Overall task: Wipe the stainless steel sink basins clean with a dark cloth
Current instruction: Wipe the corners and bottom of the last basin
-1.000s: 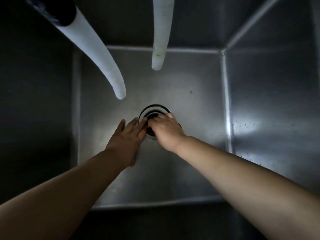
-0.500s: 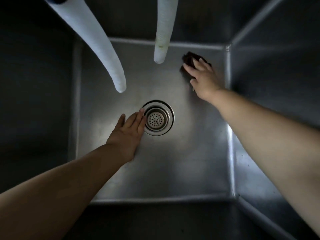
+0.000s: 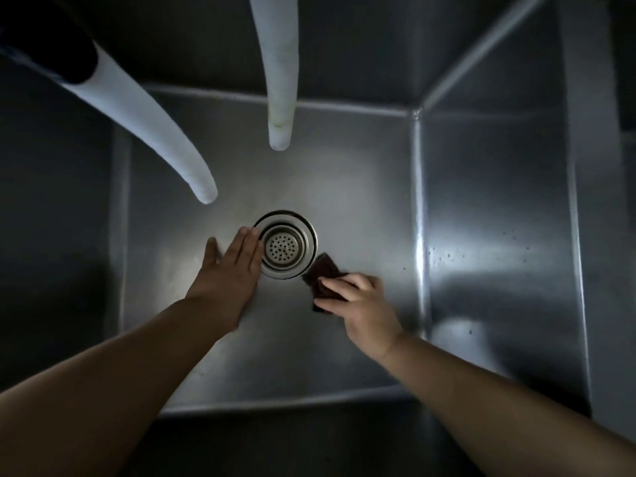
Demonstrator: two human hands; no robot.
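From the head view, a deep stainless steel sink basin (image 3: 344, 187) fills the frame, its brushed floor dully gleaming and its welded corner seams catching the light. The left hand (image 3: 229, 273) lies flat on the basin floor, its grip spread with fingers straight and close together, holding nothing; its fingertips (image 3: 253, 234) touch the left rim of the round drain strainer (image 3: 285, 245), a ringed metal cup with a perforated centre. Just right of that hand, on the other side of the drain, the right hand (image 3: 361, 304) presses the dark cloth (image 3: 321, 275) onto the floor, its grip pinching the cloth between thumb and curled fingers. The cloth is a small, dark reddish-brown, coarse-looking folded pad, its free corner pointing toward the strainer rim and lying just beside it. Beyond both hands, two pale, ribbed hoses (image 3: 155, 132) hang into the basin with rounded open ends, one curving in from the left, one straight. To the right of the right hand, the smooth side wall (image 3: 499, 235) carries scattered dark specks.
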